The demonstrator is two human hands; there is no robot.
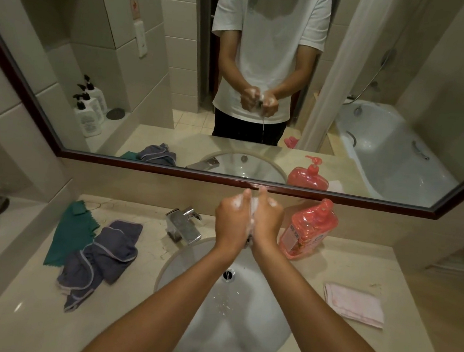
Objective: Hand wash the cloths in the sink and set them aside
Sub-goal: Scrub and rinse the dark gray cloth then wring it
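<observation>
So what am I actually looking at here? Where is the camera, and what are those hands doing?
No machine here: a person wears a wide-angle camera on the head, looking down at their own arms. The mirror above shows the same person from the front. The left hand and right hand are pressed together over the sink, fingers curled round a small soapy cloth, which drips into the basin. On the counter, left of the tap, lie a green cloth and a grey-blue cloth. To the right stand a red soap bottle and a folded pink cloth.
</observation>
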